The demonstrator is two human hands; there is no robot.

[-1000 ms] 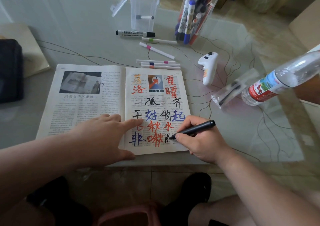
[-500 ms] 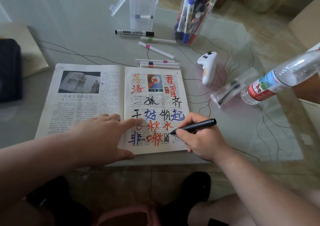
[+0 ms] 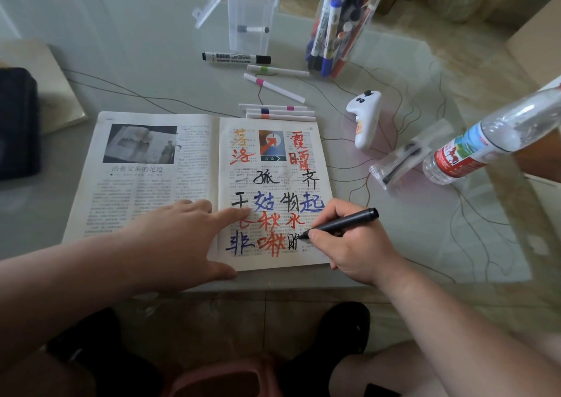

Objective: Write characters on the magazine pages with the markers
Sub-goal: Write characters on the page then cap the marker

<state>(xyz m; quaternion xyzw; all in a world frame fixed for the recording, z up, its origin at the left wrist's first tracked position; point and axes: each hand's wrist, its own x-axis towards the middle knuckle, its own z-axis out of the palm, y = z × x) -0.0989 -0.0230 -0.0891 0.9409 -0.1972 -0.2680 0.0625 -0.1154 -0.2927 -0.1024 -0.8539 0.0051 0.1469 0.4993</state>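
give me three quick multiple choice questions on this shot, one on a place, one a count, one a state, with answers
1. Where is the tip of the black marker in the right hand?
A) right page of the magazine, bottom row
B) left page's photo
C) bare table

2. How many thin white markers lie bunched just beyond that page?
A) one
B) three
C) six

3. What is the left hand doing?
A) gripping a bottle
B) pressing the magazine, fingers straight
C) capping a pen

1 A: the tip meets the half-written black character there.
2 B: three lie side by side.
3 B: its forefinger lies straight over the fold.
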